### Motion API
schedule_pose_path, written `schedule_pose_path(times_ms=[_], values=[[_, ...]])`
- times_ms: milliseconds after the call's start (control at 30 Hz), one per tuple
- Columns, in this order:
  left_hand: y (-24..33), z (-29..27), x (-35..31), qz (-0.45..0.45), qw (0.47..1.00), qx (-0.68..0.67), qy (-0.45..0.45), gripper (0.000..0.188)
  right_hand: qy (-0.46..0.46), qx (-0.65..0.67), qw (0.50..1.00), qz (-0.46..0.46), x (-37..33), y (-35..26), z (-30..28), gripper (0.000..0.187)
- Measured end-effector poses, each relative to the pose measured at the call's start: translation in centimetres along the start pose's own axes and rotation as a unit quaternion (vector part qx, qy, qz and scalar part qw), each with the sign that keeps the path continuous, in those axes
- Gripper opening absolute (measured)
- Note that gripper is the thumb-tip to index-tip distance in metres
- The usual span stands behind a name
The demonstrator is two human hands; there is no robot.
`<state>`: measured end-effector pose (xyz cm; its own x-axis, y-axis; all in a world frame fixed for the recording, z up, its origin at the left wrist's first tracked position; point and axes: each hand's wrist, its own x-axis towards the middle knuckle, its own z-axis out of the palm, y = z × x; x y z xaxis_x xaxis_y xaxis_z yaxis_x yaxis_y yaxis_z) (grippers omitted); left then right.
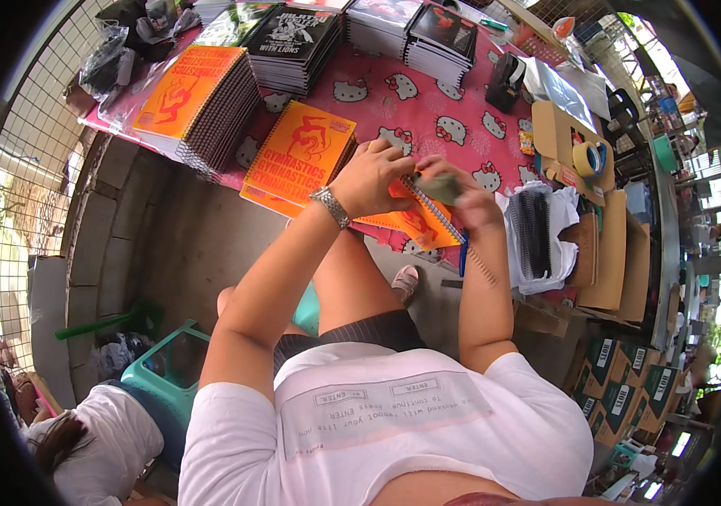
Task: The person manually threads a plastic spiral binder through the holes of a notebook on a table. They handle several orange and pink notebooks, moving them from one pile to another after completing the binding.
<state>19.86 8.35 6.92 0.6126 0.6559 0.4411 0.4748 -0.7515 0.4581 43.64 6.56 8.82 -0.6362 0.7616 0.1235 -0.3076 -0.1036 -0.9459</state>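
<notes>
An orange spiral notebook (pixel 423 229) lies at the near edge of the pink table, its wire coil (pixel 442 214) running along one side. My left hand (pixel 370 181), with a metal watch on its wrist, has its fingers closed on the notebook's top end by the coil. My right hand (pixel 477 205) is closed round a dark green object (pixel 440 188), smeared by motion, beside the coil's upper end; its kind cannot be made out. A loose tail of coil (pixel 482 266) sticks out past the notebook's lower end, near a thin blue object (pixel 463 255). Another orange notebook (pixel 301 152) lies left of my left hand.
Stacks of orange notebooks (pixel 196 101) and black notebooks (pixel 293 46) stand on the patterned tablecloth (pixel 377 84). To the right are black wire coils (pixel 533 232) in a white bag and a cardboard box (pixel 558 126) with tape. A green stool (pixel 166 358) and another person (pixel 107 443) are at lower left.
</notes>
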Motion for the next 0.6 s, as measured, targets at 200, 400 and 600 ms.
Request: schedule_pose_path(times_ms=[200, 400, 600], values=[[-2.0, -1.6, -0.1, -0.019, 0.999, -0.006, 0.044, 0.04, 0.007, 0.163, 0.986, -0.015, 1.4, 1.3, -1.3, 0.056], [-2.7, -1.8, -0.4, -0.055, 0.987, -0.151, 0.004, 0.026, -0.033, 0.173, 0.983, -0.049, 3.4, 0.8, 0.2, 0.062], [-3.1, -1.7, -0.7, -0.027, 0.99, -0.135, 0.018, 0.029, 0.002, 0.012, 0.999, 0.03, 3.6, 0.9, -0.5, 0.059]])
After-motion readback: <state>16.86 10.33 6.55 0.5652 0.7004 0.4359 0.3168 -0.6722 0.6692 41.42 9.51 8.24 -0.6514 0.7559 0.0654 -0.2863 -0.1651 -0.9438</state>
